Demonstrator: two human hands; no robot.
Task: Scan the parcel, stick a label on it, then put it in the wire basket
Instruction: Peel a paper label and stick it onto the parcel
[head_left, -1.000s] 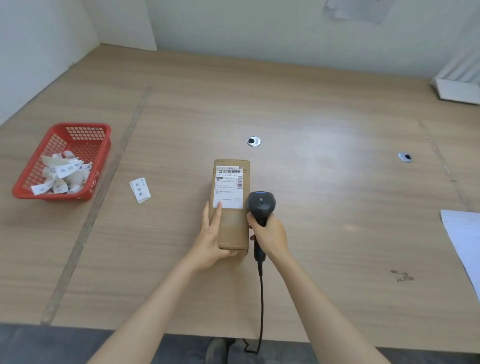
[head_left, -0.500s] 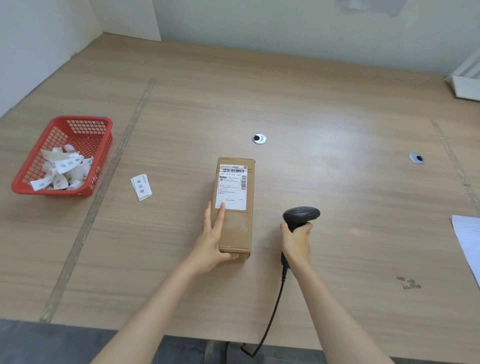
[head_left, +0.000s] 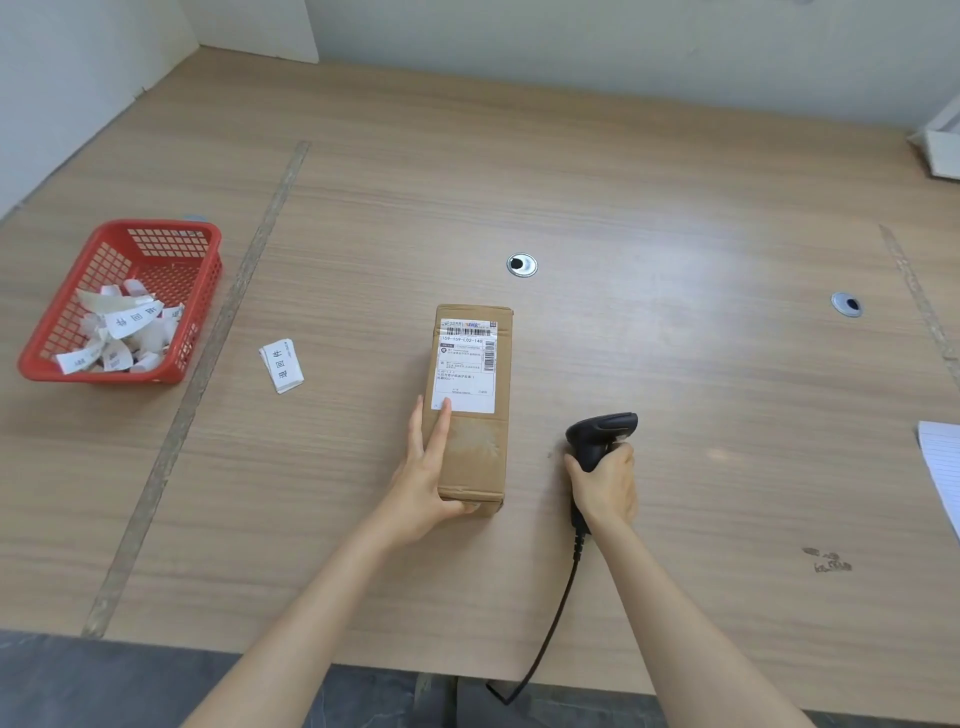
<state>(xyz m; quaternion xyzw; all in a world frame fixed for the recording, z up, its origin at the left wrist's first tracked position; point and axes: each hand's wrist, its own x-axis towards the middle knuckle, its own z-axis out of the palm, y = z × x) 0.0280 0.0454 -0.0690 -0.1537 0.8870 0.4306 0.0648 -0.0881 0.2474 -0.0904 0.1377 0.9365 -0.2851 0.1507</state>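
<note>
Scanner (head_left: 602, 434) moved right; left hand (head_left: 423, 486) on parcel (head_left: 470, 410).

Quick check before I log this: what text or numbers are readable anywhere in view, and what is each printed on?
"109-159-L02-140": on the white shipping label stuck to the cardboard parcel, below its top barcode.
Rest of that label, including barcodes and small print: too small to read.
Loose slip on the table: large printed characters, not legible enough to quote.
Paper slips in the red basket: similar large characters, not readable.
Lined sheet at the right edge: no readable text.
</note>
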